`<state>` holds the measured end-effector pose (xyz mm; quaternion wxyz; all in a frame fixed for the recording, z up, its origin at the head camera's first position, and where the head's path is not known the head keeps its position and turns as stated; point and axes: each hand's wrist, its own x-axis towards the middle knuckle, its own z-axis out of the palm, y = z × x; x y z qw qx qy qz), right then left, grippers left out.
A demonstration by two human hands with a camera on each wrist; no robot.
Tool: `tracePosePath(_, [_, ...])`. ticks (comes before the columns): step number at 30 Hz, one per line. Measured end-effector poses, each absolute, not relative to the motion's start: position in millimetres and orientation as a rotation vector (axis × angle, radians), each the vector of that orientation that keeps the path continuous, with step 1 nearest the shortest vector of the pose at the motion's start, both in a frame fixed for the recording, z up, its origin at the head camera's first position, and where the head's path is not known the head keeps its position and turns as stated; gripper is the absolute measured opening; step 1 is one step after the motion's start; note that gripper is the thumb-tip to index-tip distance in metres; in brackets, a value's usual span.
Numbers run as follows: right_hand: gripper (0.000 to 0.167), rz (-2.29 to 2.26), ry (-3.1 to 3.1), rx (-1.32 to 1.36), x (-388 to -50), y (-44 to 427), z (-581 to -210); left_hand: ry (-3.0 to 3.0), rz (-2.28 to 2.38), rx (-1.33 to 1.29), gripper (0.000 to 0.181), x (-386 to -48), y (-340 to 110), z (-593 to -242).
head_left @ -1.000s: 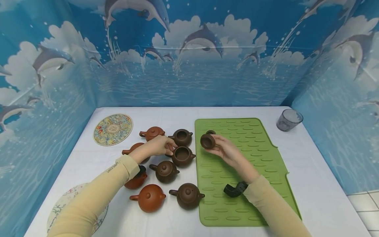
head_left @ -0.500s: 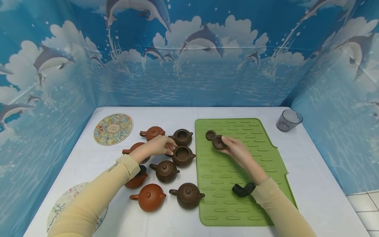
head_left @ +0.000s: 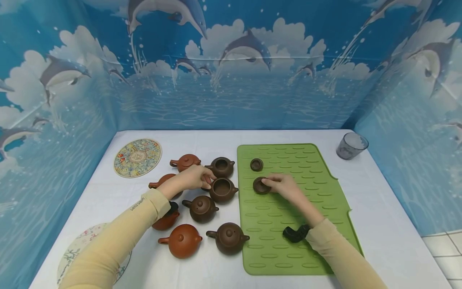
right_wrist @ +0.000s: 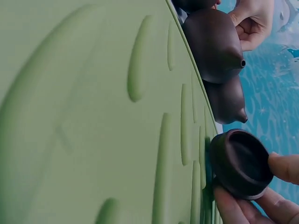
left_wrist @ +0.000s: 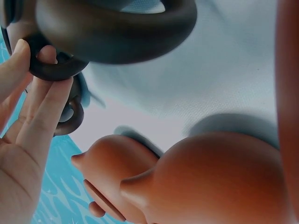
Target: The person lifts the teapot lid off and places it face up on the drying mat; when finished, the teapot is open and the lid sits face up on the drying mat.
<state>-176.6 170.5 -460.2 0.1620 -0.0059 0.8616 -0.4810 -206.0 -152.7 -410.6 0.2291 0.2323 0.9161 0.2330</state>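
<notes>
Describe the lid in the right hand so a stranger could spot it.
Find the green mat. Over its left side, the right hand pinches a round, dark brown lid. It's wider and nearer than the small lid beyond, which lies unheld.

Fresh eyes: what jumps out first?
Probably the blue dolphin-print fabric backdrop across the head view's top, then the green ridged mat right of the brown and orange clay teapots. At the mat, the right hand pinches a round brown clay lid; the left hand holds an open brown clay teapot by its handle.
</notes>
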Motion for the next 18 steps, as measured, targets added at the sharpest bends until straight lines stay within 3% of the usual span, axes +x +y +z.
tracePosePath(18, [0.057,-1.265,2.502,-0.126,-177.8,177.8,-464.6,2.519,0.641,0.620,0.037,-201.4,-151.4,-405.7])
